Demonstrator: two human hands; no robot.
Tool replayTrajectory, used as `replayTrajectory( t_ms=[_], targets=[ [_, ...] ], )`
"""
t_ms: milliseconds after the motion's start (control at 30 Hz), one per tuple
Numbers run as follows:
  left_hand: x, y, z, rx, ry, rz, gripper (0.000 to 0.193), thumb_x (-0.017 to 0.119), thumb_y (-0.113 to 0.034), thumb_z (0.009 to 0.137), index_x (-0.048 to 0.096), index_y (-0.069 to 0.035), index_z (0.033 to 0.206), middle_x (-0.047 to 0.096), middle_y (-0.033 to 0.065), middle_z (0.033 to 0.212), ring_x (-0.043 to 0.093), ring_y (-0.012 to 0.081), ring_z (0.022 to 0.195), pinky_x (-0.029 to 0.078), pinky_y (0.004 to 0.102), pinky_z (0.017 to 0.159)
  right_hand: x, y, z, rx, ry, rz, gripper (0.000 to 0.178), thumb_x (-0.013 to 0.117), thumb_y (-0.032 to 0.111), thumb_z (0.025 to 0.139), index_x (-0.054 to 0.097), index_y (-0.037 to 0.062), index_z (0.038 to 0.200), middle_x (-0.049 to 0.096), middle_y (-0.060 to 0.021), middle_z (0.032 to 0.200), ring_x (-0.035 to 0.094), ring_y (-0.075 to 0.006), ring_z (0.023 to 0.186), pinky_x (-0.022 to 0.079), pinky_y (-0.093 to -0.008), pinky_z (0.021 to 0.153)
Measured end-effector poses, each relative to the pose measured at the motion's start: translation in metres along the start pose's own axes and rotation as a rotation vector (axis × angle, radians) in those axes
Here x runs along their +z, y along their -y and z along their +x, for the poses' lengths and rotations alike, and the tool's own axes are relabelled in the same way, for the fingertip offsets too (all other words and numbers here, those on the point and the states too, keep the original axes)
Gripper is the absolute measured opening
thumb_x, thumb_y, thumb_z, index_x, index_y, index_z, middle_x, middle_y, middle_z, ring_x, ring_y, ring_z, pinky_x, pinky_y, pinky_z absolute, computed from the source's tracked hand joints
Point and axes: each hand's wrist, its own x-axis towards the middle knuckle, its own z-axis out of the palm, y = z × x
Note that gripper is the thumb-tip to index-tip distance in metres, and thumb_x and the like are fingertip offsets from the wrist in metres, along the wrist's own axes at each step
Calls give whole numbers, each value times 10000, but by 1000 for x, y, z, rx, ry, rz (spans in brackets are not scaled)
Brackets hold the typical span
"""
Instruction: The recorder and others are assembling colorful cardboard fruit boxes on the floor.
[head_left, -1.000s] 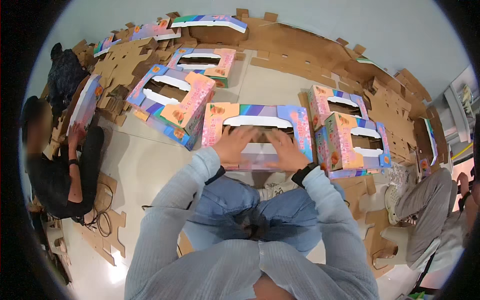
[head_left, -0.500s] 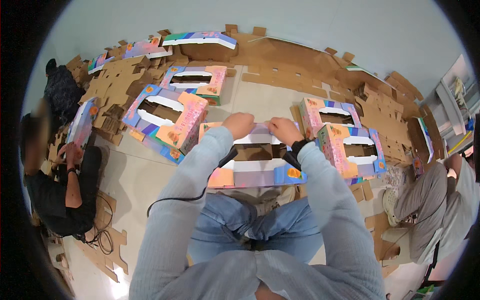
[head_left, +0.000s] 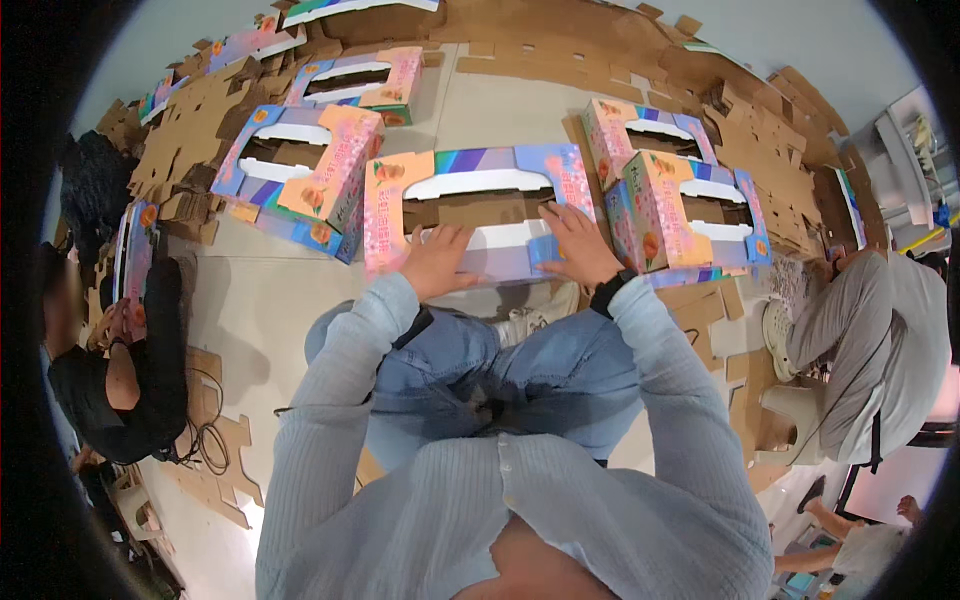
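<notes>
A colourful printed cardboard box [head_left: 470, 190], pink at its left end and blue and purple along the top, stands on the floor in front of my knees with a long cut-out opening on top. My left hand [head_left: 437, 262] lies flat on its near flap, fingers spread. My right hand [head_left: 580, 248], with a dark band at the wrist, presses on the same flap toward the right end. Neither hand holds anything else.
More folded boxes stand to the left [head_left: 300, 175], behind [head_left: 360, 85] and to the right [head_left: 680, 205]. Flat brown cardboard sheets [head_left: 560, 45] cover the floor behind. A person in black [head_left: 120, 370] sits at left; another in grey [head_left: 870, 340] at right.
The box has come down from a raised position to the floor in front of my knees, and both hands now press flat on its near flap.
</notes>
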Motion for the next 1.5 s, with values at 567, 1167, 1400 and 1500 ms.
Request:
replayTrajectory(
  t_ms=[567, 1167, 1400, 1500],
  targets=[
    [39, -71, 69, -3, -35, -12, 1162, 812, -528, 540, 241, -4, 1406, 411, 172, 1314, 353, 332, 1276, 232, 533, 1037, -4, 14, 4, 194, 143, -215, 869, 728, 548, 648, 453, 89, 1333, 491, -71, 1311, 260, -283, 1356, 235, -578, 1048],
    [44, -68, 61, 10, -95, -39, 1109, 818, -502, 540, 289, -4, 1378, 439, 161, 1283, 393, 324, 1236, 272, 512, 1011, 7, 13, 2, 181, 129, -255, 873, 714, 574, 648, 456, 92, 1327, 482, -80, 1316, 281, -305, 1346, 244, -627, 1009],
    [34, -67, 55, 36, -13, -50, 1103, 773, -528, 614, 233, 20, 1404, 343, 199, 1400, 308, 336, 1326, 204, 566, 1067, 3, 23, -4, 170, 78, -219, 816, 728, 528, 663, 466, 116, 1317, 478, -101, 1323, 300, -303, 1335, 278, -628, 1001],
    [19, -54, 33, 65, -77, -61, 1071, 761, -514, 642, 233, 12, 1410, 325, 204, 1417, 290, 346, 1341, 188, 602, 1064, -5, 42, -21, 114, 11, -77, 752, 733, 393, 732, 421, 63, 1332, 438, -209, 1332, 324, -348, 1313, 308, -531, 1033]
  ],
)
